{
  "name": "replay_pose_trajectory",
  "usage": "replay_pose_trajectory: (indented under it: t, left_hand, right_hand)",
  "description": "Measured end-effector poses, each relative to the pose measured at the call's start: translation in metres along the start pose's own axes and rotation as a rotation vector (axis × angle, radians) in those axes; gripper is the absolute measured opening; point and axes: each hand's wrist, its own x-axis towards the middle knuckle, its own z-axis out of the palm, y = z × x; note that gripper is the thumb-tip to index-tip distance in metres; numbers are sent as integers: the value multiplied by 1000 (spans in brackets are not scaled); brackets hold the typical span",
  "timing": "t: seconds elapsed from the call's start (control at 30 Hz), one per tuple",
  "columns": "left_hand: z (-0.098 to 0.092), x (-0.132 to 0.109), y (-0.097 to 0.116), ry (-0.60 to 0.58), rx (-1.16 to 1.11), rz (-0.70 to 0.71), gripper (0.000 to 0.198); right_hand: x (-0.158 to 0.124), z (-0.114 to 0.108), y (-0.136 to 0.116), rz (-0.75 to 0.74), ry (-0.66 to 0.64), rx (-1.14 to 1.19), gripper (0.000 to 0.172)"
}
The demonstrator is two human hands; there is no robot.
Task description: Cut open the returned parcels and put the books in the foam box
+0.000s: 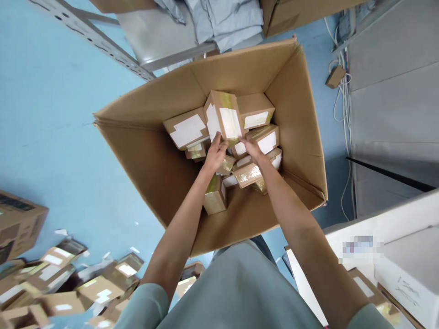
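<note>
A small cardboard box [224, 103] with white labels and yellowish tape sits tilted on other boxes inside a large open carton [133, 169]. My left hand [216, 153] grips its near left corner, thumb and fingers closed on it. At the near right corner, my right hand [251, 147] holds the same box. Around it lie several more labelled boxes: one on the left [187, 128], one on the right [255, 112], and a taped one [215, 196] standing below my left hand. My forearms hide part of the pile.
A metal shelf [164, 57] with grey plastic parcels [226, 20] stands beyond the carton. Loose small boxes [101, 290] are heaped on the blue floor at lower left. White cables [346, 114] run along the right, near a white box [398, 269].
</note>
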Motion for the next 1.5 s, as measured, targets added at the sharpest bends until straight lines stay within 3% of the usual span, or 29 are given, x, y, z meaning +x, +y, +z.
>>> replay_pose_trajectory:
  t: [0.13,0.3,0.47,0.6,0.7,0.8,0.97,1.1,1.17,1.27,1.4,1.5]
  left_hand:
    - [-13,-40,22,30,74,209,69]
    - [-20,-132,70,141,443,370,82]
    - [1,-240,105,181,519,451,71]
    - [44,-325,111,47,474,580,62]
    - [96,-389,101,-109,461,658,58]
    - [159,-454,73,-310,395,699,55]
    - [277,-551,-5,-669,287,615,51]
    - [358,-612,-73,-844,481,453,39]
    - [382,-633,-101,-862,568,435,36]
    - [398,-646,-127,-864,655,441,39]
    - [412,-643,-131,-868,692,441,49]
    - [432,-639,-123,-876,695,419,57]
  right_hand:
    - [-48,19,-9,26,-24,75,46]
    - [-154,15,-31,-98,22,254,62]
    - [-277,-37,-49,-275,195,242,54]
    - [-390,-98,-28,-344,447,234,47]
    - [-478,-141,15,-346,662,228,45]
    - [-563,-176,77,-319,865,256,47]
    - [-677,-210,204,-242,1137,346,55]
    - [-731,-217,295,-112,1233,486,60]
    - [-750,-214,330,-48,1214,567,58]
    - [-778,-208,371,-9,1243,612,50]
    - [-827,-217,412,23,1360,590,42]
    - [-869,-245,433,33,1471,489,47]
